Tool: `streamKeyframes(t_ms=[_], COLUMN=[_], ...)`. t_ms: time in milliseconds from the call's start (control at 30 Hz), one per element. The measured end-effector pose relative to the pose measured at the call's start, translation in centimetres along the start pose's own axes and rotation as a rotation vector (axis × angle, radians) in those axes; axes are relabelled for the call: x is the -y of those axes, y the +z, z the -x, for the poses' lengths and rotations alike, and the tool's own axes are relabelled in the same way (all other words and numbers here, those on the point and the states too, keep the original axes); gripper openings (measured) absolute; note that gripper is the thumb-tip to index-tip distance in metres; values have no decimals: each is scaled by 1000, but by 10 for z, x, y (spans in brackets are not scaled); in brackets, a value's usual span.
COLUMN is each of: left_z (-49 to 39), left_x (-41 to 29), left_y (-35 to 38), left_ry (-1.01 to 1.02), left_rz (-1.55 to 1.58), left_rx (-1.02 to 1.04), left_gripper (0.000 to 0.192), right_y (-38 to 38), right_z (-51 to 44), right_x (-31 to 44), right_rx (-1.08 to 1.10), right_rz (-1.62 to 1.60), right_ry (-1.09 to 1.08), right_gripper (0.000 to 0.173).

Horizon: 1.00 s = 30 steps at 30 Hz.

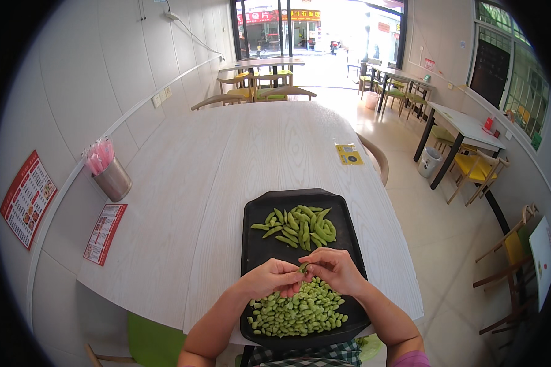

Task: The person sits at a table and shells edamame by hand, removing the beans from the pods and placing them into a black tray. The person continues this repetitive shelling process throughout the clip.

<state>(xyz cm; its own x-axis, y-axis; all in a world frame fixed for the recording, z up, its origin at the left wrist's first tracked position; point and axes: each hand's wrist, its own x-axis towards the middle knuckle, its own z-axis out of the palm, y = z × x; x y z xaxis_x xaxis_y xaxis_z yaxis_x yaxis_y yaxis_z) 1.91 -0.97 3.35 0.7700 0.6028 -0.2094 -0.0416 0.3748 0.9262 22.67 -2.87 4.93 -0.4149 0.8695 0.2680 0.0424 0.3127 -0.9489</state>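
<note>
A green soybean pod is pinched between the fingertips of my left hand and my right hand, which nearly touch. Both hands are above a black plastic tray. Beneath and nearer to me lies a broad heap of shelled green beans, partly covered by my fingers. At the tray's far end, beyond my hands, rests a pile of unshelled pods.
The tray stands on a pale wood-grain table. At the left are a metal cup of pink-wrapped utensils and a printed menu card. A yellow card lies farther right. A green chair seat shows below the table's left edge.
</note>
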Motion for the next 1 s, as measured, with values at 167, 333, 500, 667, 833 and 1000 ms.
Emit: streamKeyframes(t_ms=[167,333,500,667,833,1000], left_z=[-1,-2,-9,-13,-14,-14], left_x=[3,-1,6,14,14,11], left_y=[-4,3,19,22,34,33], left_ry=[-8,-32,39,199,461,607], left_rz=[25,22,-12,-225,-685,-810], left_rx=[55,-1,-237,-343,-565,-606], left_gripper=[21,20,22,25,32,32], right_y=[-1,6,11,14,15,22], right_z=[0,2,2,3,3,5], right_x=[-12,-18,-7,-18,-13,-3], right_rx=[-7,-138,-264,-268,-275,-325], right_rz=[-140,-72,303,100,321,557], right_ry=[84,125,24,12,-94,-315], right_gripper=[17,13,8,8,9,14])
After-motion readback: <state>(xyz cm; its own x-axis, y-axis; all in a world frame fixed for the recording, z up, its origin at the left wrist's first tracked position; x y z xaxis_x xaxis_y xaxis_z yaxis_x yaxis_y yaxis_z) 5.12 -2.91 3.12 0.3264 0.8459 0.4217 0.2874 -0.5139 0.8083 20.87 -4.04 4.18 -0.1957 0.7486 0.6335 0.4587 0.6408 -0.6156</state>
